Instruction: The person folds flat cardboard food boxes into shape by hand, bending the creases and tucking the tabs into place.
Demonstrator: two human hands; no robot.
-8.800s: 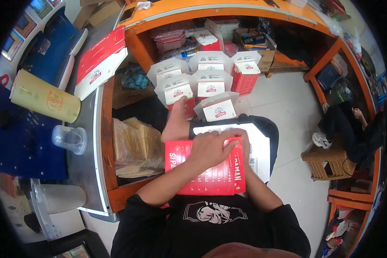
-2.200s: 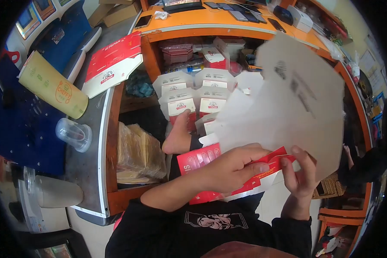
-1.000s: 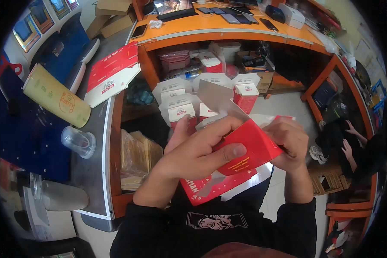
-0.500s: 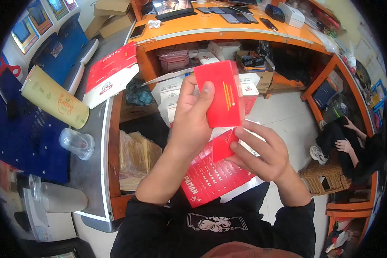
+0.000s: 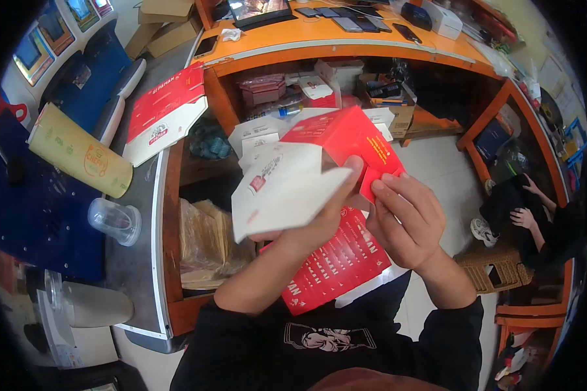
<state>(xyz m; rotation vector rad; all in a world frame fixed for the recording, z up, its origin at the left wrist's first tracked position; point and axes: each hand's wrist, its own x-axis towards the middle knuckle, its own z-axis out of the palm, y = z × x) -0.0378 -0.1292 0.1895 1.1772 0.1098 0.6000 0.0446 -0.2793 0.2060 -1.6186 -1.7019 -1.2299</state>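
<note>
A partly folded red-and-white cardboard box (image 5: 355, 138) is held up in front of me. My left hand (image 5: 323, 218) grips it from below, the thumb on its near edge; the white flap hides most of these fingers. My right hand (image 5: 407, 221) pinches a small red tab at the box's right corner between thumb and fingers. The wide white flap with a printed logo spreads out to the left, slightly blurred. Beneath my hands, flat red printed cardboard (image 5: 339, 264) lies across my lap.
Another flat red-and-white carton (image 5: 166, 114) lies on the grey counter at left, near a yellow cup (image 5: 81, 150) and a clear plastic cup (image 5: 114, 221). The orange desk (image 5: 359, 49) ahead carries phones. A seated person's hands (image 5: 522, 218) show at right, beside a woven stool (image 5: 492, 270).
The box has turned and opened out, its white flap swinging toward the left. My left hand has moved lower and to the right, and my right hand still pinches the corner tab.
</note>
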